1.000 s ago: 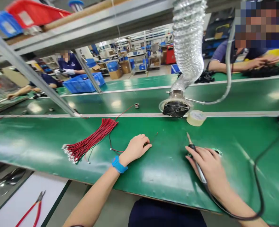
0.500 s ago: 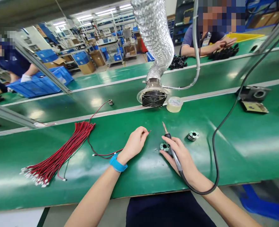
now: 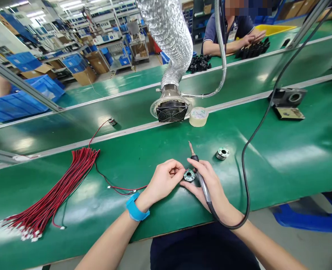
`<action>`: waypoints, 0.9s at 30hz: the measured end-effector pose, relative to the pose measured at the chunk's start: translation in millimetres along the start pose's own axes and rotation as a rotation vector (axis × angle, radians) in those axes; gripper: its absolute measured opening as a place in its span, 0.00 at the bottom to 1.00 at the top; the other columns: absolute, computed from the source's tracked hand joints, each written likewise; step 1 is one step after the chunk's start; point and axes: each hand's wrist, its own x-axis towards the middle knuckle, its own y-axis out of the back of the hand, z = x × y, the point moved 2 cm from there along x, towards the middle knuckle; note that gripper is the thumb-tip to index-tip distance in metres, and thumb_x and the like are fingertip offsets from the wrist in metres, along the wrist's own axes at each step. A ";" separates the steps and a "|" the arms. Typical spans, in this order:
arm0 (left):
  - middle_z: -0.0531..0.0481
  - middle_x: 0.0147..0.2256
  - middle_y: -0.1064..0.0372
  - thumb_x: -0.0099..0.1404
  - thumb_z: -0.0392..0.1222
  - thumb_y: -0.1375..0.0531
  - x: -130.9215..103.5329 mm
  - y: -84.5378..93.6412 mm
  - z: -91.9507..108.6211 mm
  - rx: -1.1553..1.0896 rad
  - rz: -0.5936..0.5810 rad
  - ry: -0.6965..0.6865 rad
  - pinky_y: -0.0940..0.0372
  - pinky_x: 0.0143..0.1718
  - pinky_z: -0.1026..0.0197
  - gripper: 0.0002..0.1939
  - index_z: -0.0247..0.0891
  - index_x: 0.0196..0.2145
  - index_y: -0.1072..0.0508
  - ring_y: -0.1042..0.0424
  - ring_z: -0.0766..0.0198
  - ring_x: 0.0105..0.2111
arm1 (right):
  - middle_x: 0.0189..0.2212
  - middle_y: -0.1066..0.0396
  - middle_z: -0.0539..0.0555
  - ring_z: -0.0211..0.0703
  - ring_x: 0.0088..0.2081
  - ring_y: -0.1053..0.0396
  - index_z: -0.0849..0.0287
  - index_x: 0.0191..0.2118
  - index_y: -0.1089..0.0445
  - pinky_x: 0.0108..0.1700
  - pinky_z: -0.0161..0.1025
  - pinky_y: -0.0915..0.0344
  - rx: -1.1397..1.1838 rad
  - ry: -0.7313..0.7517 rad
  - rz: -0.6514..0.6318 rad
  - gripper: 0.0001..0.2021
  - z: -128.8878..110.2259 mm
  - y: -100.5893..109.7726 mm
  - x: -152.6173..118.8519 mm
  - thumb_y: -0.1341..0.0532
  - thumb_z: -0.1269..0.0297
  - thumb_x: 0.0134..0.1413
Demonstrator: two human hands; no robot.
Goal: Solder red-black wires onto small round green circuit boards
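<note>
At the green counter (image 3: 281, 161), the small ring (image 3: 189, 180), likely light, rigid and best held by its rim, sits between the left hand (image 3: 164, 180), apparently pinching a red wire (image 3: 141, 188), and the right hand (image 3: 215, 191), curled around a soldering iron (image 3: 203, 183).

blue wristband (image 3: 135, 209), bare forearms (image 3: 111, 237), dark navy clothing (image 3: 202, 247)

Head: my only view looks from here, above and behind my fingers (image 3: 178, 175), facing forward and down.
Forearms (image 3: 111, 233): near the lens, running from the bottom edge up to my fingers, which sit just below and right of the frame's middle.
Surface (image 3: 140, 150): seen at a slant around my fingers, its far edge climbing rightward.
Cartons (image 3: 97, 62): well beyond my fingers, where the view reaches across the room.
</note>
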 end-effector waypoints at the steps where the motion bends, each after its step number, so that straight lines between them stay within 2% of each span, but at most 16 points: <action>1: 0.52 0.31 0.30 0.70 0.41 0.39 -0.7 -1.3 -0.3 -0.015 -0.003 0.006 0.38 0.31 0.65 0.08 0.37 0.33 0.25 0.34 0.67 0.30 | 0.54 0.33 0.59 0.50 0.50 0.25 0.47 0.70 0.40 0.53 0.47 0.23 0.021 0.002 -0.006 0.32 -0.4 0.7 -0.9 0.32 0.59 0.65; 4: 0.51 0.32 0.30 0.70 0.40 0.39 -2.3 -4.0 0.7 -0.046 0.009 0.007 0.36 0.32 0.65 0.07 0.37 0.33 0.26 0.33 0.66 0.30 | 0.56 0.33 0.58 0.48 0.52 0.26 0.46 0.69 0.39 0.56 0.45 0.24 0.071 0.000 -0.011 0.28 -1.8 1.2 -4.2 0.36 0.63 0.68; 6: 0.51 0.32 0.31 0.70 0.40 0.39 -2.9 -4.4 3.5 -0.011 0.033 -0.031 0.37 0.32 0.64 0.08 0.38 0.32 0.25 0.32 0.66 0.31 | 0.55 0.33 0.58 0.47 0.50 0.26 0.46 0.69 0.38 0.55 0.45 0.24 0.071 -0.023 0.010 0.27 -2.7 -0.1 -5.6 0.36 0.64 0.68; 11: 0.51 0.34 0.31 0.68 0.36 0.38 -4.0 -3.5 11.3 0.117 0.089 -0.146 0.44 0.28 0.64 0.07 0.38 0.31 0.24 0.37 0.68 0.29 | 0.53 0.32 0.58 0.45 0.46 0.25 0.49 0.70 0.38 0.53 0.44 0.23 0.080 -0.053 0.055 0.31 -8.1 -0.9 -4.5 0.32 0.61 0.65; 13: 0.50 0.37 0.30 0.69 0.36 0.37 -5.2 -4.1 13.0 0.138 0.093 -0.175 0.43 0.28 0.64 0.07 0.38 0.31 0.23 0.37 0.68 0.29 | 0.50 0.28 0.57 0.45 0.45 0.24 0.50 0.69 0.36 0.51 0.42 0.22 0.093 -0.046 0.104 0.28 -12.1 5.2 -5.7 0.33 0.61 0.67; 17: 0.49 0.39 0.27 0.70 0.36 0.37 -8.9 -8.7 14.7 0.193 0.074 -0.230 0.39 0.32 0.63 0.07 0.39 0.32 0.25 0.32 0.67 0.32 | 0.41 0.21 0.55 0.44 0.40 0.22 0.54 0.58 0.24 0.47 0.42 0.22 0.088 -0.115 0.323 0.14 -14.9 26.1 -20.3 0.39 0.63 0.71; 19: 0.49 0.38 0.27 0.70 0.36 0.38 -10.4 -11.6 14.9 0.218 0.056 -0.252 0.36 0.34 0.62 0.07 0.39 0.32 0.26 0.30 0.65 0.34 | 0.35 0.21 0.53 0.42 0.33 0.23 0.56 0.49 0.21 0.39 0.40 0.23 0.114 -0.176 0.418 0.11 -12.4 34.5 -32.0 0.41 0.63 0.72; 21: 0.49 0.37 0.26 0.70 0.36 0.38 -11.2 -13.8 14.5 0.235 0.047 -0.266 0.35 0.36 0.61 0.07 0.40 0.32 0.28 0.29 0.64 0.35 | 0.27 0.23 0.51 0.38 0.23 0.29 0.57 0.42 0.20 0.29 0.37 0.28 0.182 -0.213 0.488 0.12 -9.0 39.2 -42.2 0.42 0.62 0.72; 23: 0.49 0.37 0.26 0.70 0.35 0.37 -11.1 -14.7 13.6 0.243 0.049 -0.271 0.34 0.37 0.61 0.07 0.40 0.33 0.28 0.28 0.64 0.36 | 0.25 0.25 0.50 0.37 0.19 0.33 0.58 0.38 0.20 0.24 0.36 0.32 0.240 -0.222 0.522 0.14 -6.5 40.4 -48.2 0.42 0.62 0.72; 27: 0.49 0.38 0.26 0.69 0.34 0.37 -9.9 -14.9 11.0 0.246 0.046 -0.271 0.33 0.38 0.61 0.06 0.40 0.33 0.27 0.27 0.63 0.37 | 0.25 0.24 0.50 0.37 0.19 0.33 0.58 0.37 0.19 0.24 0.37 0.33 0.254 -0.199 0.509 0.14 -5.8 38.4 -48.3 0.42 0.63 0.71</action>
